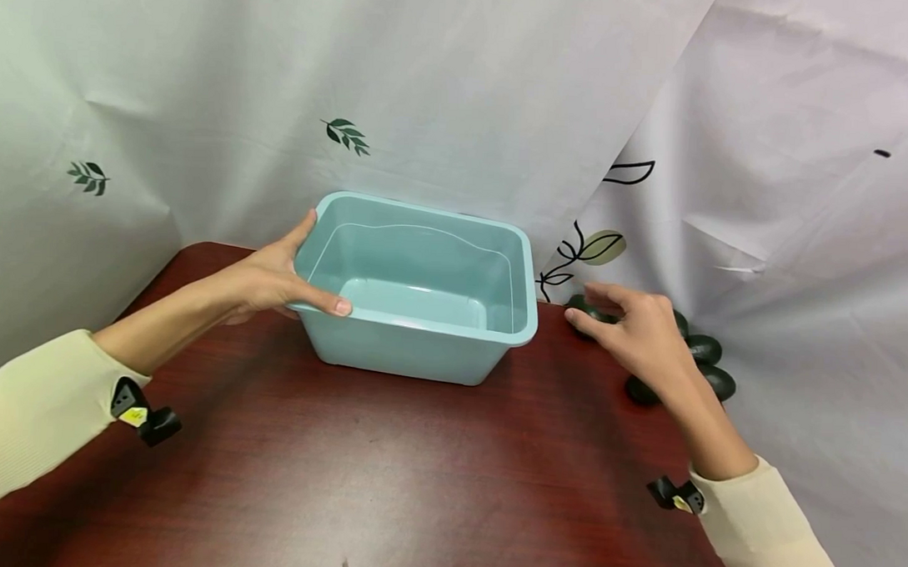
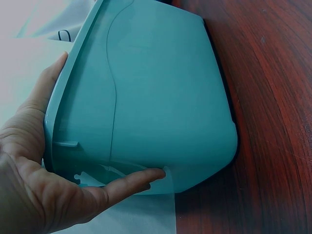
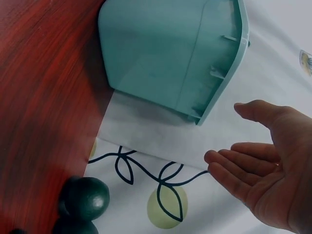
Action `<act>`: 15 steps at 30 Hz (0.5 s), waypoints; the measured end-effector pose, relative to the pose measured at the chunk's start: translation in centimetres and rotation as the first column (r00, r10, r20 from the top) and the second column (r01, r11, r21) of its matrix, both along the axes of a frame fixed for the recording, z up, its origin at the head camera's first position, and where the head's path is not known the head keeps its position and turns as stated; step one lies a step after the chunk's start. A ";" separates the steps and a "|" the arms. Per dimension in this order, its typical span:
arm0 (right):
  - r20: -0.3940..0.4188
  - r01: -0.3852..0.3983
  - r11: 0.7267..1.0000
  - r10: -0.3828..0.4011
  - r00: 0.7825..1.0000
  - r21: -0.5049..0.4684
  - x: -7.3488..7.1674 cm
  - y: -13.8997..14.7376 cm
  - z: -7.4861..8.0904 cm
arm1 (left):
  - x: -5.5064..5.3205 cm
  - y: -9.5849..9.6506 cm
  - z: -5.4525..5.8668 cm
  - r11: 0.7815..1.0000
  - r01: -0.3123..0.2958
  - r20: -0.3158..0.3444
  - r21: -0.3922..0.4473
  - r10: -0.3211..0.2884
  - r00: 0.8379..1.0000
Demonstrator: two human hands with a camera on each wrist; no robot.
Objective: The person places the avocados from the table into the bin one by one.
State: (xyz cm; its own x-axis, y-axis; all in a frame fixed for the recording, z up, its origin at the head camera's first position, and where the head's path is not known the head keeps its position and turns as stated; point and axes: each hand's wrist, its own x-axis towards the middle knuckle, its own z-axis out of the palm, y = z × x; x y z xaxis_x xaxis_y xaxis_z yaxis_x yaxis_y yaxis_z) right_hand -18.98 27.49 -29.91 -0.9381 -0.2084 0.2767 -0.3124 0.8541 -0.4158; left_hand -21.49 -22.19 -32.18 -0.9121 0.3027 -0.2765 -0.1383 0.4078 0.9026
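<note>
Over the worktop (image 1: 403,465), left hand (image 1: 270,277) has grip clasped on tub (image 1: 414,349). Right hand (image 1: 640,327), near dark fruit (image 1: 704,349), has grip spread.

The tub (image 1: 410,349) looks smooth plastic, the table (image 1: 388,465) glossy wood.

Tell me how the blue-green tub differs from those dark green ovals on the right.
Size: the tub is far larger than any of the dark green ovals. Shape: the tub is hollow and open-topped; the ovals are rounded. Handling: the left hand holds the tub, while the right hand holds none of the ovals. Shared: both are on the reddish-brown table.
</note>
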 end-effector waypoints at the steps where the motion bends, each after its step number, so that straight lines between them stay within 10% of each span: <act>1: -0.002 0.000 1.000 0.000 1.000 0.001 0.0 0.1 -0.1 | 0.0 0.0 0.0 1.000 0.000 0.002 0.003 0.000 1.000; 15: -0.001 0.013 1.000 -0.013 1.000 -0.018 0.2 1.3 -0.8 | 0.1 0.0 0.0 1.000 -0.003 -0.002 0.003 0.003 1.000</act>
